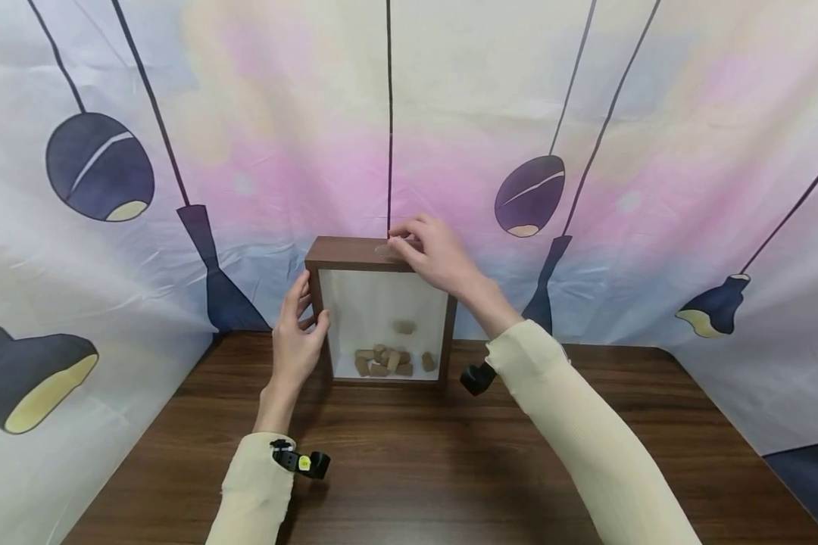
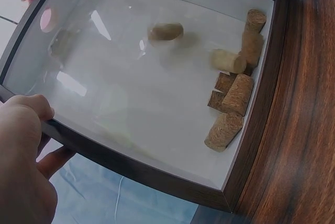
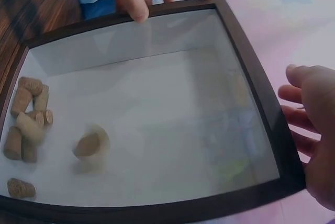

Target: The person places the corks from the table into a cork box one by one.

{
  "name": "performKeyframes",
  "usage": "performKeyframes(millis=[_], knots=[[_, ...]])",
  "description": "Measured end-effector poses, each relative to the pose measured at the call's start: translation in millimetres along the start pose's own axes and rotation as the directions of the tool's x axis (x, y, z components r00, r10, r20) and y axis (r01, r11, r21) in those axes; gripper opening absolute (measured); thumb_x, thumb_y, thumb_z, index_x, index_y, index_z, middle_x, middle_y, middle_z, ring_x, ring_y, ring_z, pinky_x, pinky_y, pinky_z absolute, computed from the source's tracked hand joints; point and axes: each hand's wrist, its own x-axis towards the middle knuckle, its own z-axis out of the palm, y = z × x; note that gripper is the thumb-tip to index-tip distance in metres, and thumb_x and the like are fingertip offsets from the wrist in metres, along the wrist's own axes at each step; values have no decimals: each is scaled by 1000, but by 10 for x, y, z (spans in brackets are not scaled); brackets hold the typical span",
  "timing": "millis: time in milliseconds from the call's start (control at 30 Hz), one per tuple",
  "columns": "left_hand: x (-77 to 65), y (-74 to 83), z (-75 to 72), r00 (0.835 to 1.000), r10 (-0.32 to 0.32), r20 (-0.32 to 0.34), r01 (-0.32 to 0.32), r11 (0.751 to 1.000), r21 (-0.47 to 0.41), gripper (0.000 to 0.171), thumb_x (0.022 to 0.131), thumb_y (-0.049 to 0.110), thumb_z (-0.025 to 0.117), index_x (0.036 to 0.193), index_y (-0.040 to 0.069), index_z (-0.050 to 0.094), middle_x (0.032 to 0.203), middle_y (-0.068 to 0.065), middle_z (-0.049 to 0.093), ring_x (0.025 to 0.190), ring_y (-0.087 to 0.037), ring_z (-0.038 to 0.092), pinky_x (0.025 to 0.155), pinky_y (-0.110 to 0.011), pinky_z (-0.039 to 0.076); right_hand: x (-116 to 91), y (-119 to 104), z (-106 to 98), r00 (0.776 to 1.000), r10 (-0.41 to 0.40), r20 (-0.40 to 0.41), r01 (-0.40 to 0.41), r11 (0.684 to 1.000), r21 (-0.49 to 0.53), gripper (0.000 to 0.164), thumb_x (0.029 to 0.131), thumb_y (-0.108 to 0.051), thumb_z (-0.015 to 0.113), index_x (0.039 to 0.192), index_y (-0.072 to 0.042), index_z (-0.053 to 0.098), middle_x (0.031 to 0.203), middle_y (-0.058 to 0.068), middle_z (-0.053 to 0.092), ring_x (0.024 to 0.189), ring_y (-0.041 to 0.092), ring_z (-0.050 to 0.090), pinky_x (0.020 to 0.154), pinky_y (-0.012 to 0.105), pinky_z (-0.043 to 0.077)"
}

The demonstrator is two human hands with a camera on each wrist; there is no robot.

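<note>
A dark wooden shadow box with a clear front stands upright on the table. Corks are heaped along its bottom inside. One blurred cork hangs in mid-air above the heap; the falling cork is also smeared in the right wrist view. My left hand grips the box's left side, thumb at the front edge and fingers toward the back. Over the right part of the box top, my right hand has its fingers loosely bent close above the wood, with no cork visible in them.
The brown wood-grain table runs under the box and both forearms. Close behind the box hangs a backdrop cloth printed with lamps. A black wrist camera sits near the box's lower right.
</note>
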Motion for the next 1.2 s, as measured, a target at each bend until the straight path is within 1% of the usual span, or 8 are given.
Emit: performKeyframes(millis=[133, 267, 367, 433, 567, 800, 1000, 1200], knots=[[-4, 10, -2, 1000, -3, 1, 3, 1000, 3, 65, 87, -17, 60, 147, -2, 43, 133, -33, 52, 117, -50, 58, 80, -61, 55, -102, 88, -29, 990, 1, -143, 12, 995, 94, 27, 99, -23, 61, 115, -3, 72, 106, 11, 68, 101, 26, 60, 94, 38, 50], [-6, 2, 4, 1000, -7, 2, 7, 1000, 5, 65, 87, -16, 61, 147, 0, 42, 134, -32, 51, 117, -49, 58, 80, -61, 55, -247, 201, -56, 960, 19, -280, 32, 984, 177, 23, 98, -17, 63, 110, 0, 73, 103, 15, 67, 95, 28, 60, 88, 41, 50], [-3, 0, 7, 1000, -11, 1, 11, 1000, 4, 65, 87, -16, 61, 147, 0, 43, 134, -32, 51, 117, -49, 58, 81, -61, 55, -381, 287, -77, 939, 53, -341, 23, 976, 215, 22, 97, -17, 63, 108, -1, 73, 105, 15, 66, 94, 28, 60, 83, 41, 50], [-1, 2, 6, 1000, -14, -1, 14, 1000, 4, 65, 87, -16, 61, 147, 0, 43, 134, -33, 51, 117, -50, 58, 81, -61, 55, -479, 344, -89, 932, 87, -352, -2, 972, 234, 21, 98, -18, 63, 108, -2, 73, 104, 13, 66, 94, 26, 59, 80, 38, 48], [1, 6, 3, 1000, -17, -1, 17, 1000, 4, 64, 87, -16, 61, 147, -1, 43, 135, -33, 51, 117, -50, 58, 81, -62, 55, -663, 469, -89, 926, 162, -342, -73, 963, 258, 22, 99, -21, 60, 110, -6, 72, 104, 10, 64, 95, 22, 57, 76, 31, 44], [-10, 18, -10, 1000, -17, 4, 17, 1000, 3, 64, 87, -15, 61, 147, -1, 43, 135, -33, 51, 117, -50, 58, 81, -63, 54, -940, 696, -45, 920, 254, -298, -181, 951, 252, 28, 101, -27, 59, 117, -6, 70, 108, 10, 65, 98, 22, 58, 78, 32, 47], [-13, 13, -18, 1000, -4, 6, 4, 1000, 7, 65, 87, -16, 61, 147, -1, 42, 136, -32, 51, 117, -49, 58, 80, -62, 55, -1193, 923, 42, 919, 322, -228, -270, 934, 233, 33, 101, -29, 59, 122, -6, 68, 116, 11, 64, 101, 25, 59, 81, 38, 49], [-8, 4, -5, 1000, -3, 2, 3, 1000, 4, 65, 87, -16, 61, 147, -1, 42, 135, -32, 51, 117, -50, 58, 80, -62, 55, -1448, 1196, 163, 920, 375, -117, -348, 916, 200, 36, 100, -29, 60, 127, -6, 65, 120, 13, 63, 105, 29, 60, 87, 46, 51]])
